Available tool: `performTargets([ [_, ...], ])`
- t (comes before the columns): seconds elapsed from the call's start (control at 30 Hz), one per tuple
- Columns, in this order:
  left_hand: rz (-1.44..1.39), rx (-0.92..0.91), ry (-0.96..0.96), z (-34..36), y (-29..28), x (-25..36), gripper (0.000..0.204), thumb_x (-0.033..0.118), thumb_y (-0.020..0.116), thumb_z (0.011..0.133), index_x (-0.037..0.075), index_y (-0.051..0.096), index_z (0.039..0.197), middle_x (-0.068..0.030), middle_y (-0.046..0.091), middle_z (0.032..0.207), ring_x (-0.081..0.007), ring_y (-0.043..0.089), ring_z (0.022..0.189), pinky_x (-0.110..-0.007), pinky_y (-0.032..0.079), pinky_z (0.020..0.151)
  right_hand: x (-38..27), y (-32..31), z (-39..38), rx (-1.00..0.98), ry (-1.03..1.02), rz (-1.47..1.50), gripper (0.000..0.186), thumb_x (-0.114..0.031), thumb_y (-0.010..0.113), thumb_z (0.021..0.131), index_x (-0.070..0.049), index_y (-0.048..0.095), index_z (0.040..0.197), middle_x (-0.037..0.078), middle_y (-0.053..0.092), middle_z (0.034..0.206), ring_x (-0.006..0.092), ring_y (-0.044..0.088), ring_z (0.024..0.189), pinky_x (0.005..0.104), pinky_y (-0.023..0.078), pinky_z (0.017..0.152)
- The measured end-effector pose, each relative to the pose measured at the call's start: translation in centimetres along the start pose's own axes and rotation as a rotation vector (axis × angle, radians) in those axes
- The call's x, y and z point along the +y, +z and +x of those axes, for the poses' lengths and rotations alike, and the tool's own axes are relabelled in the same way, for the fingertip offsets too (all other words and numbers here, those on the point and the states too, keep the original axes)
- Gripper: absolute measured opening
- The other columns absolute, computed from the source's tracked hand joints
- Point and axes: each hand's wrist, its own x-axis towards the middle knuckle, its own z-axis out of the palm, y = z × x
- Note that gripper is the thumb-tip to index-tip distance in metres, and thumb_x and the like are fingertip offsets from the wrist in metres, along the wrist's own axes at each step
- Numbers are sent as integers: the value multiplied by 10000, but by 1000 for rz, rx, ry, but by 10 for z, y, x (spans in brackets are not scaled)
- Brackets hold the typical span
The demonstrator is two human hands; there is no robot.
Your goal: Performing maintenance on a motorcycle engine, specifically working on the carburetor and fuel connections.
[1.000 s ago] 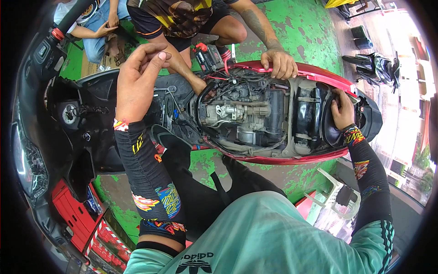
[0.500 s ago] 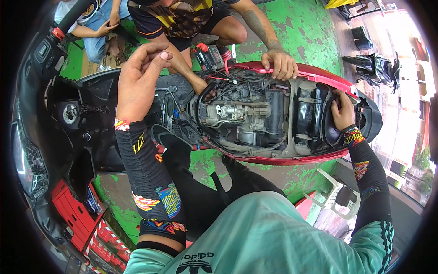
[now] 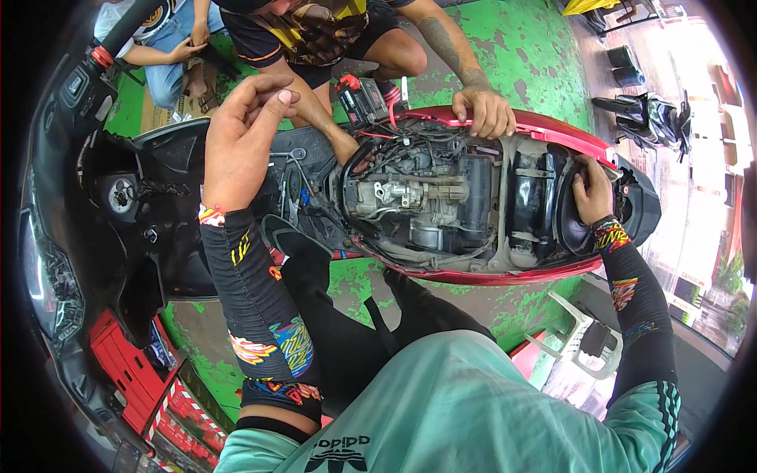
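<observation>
My left hand is raised above the scooter's black footboard. Its fingers are loosely curled with the thumb a little apart, and nothing shows in them. At the tail, my right hand grips the scooter's rear body, thumb toward the black rear fender; some fingertips are hidden. Between my hands lies the exposed engine, framed by red side panels. Across from me, a co-worker's hand reaches in beside the engine. The co-worker's other hand rests on the far red panel.
A battery with red leads stands beside the far panel. A ratchet wrench and small tools lie on the footboard. Another person sits at the far left. A red tool cabinet and a white plastic chair stand nearby.
</observation>
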Motion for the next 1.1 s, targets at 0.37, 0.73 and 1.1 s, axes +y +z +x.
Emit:
performTargets([
  [0.37,13,3,-5,-1,0,0,275,138,603,1054,-42,637,1259,-115,717,1123,-170,682,1018,-304,517,936,-2,-2,0,-41,51,-9,337,-59,594,895,-35,602,1231,194,682,1052,370,663,958,424,507,884],
  [0.73,-11,-1,-12,0,0,-2,278,138,611,1049,-47,636,1256,-118,718,1121,-172,683,1017,-306,523,934,-4,-3,1,-33,52,4,336,-61,597,897,-39,602,1232,190,666,1003,358,655,911,421,506,856],
  [1.1,0,-3,-9,1,-1,-2,274,138,609,1052,-46,635,1253,-117,717,1128,-172,682,1026,-305,520,940,0,1,0,1,10,-11,337,-67,607,891,-43,605,1226,176,635,915,344,637,855,418,501,821],
])
